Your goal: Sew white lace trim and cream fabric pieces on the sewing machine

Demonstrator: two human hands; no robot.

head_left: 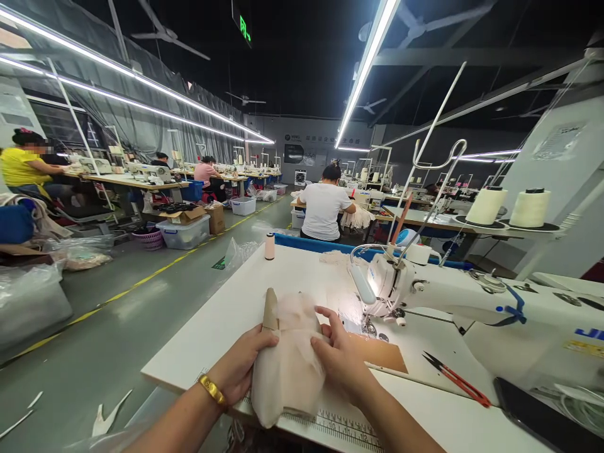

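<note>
A piece of pale beige fabric (290,371) spans the space between my hands above the front edge of the white sewing table (212,314). My left hand (248,362), with a gold bracelet on the wrist, grips its left side, thumb on top. My right hand (337,349) pinches its right side with thumb and fingers, the index finger raised. A stiff tan strip (270,308) sticks up at the fabric's upper left. Right of my hands stands the white sewing machine (425,289), its lamp lit over the needle area.
Red-handled snips (457,377) and a black phone (542,415) lie at the right. A brown card (380,353) is near the needle. A thread spool (269,246) stands at the far left edge. A person in white (325,207) sits ahead.
</note>
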